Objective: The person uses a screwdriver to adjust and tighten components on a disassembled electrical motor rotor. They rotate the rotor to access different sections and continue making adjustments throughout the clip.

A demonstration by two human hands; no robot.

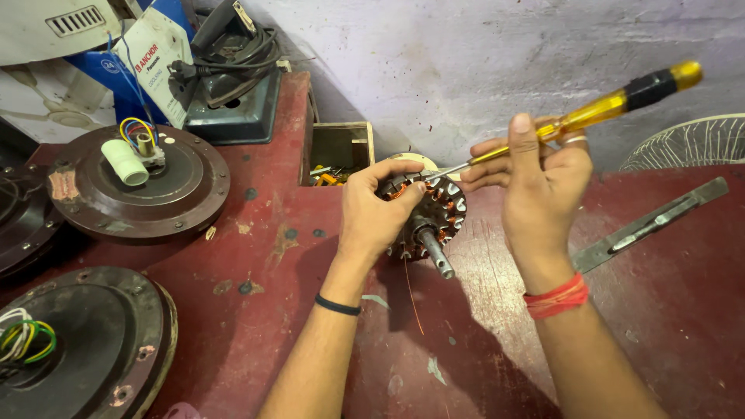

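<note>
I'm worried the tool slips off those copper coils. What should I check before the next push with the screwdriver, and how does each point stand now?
1. Left hand grips the round wound stator with steel shaft: ok, fingers wrap its rim.
2. Right hand holds the yellow-handled screwdriver: ok, fingers closed round the handle.
3. Screwdriver tip seated on the windings: cannot tell, the left fingertips hide it.
4. Stator supported: not ok, it is held above the worn red table, not resting on it.
5. Left thumb away from the tip: not ok, it sits right beside it.
6. Loose thin copper wire hangs below the stator: not ok.
</note>
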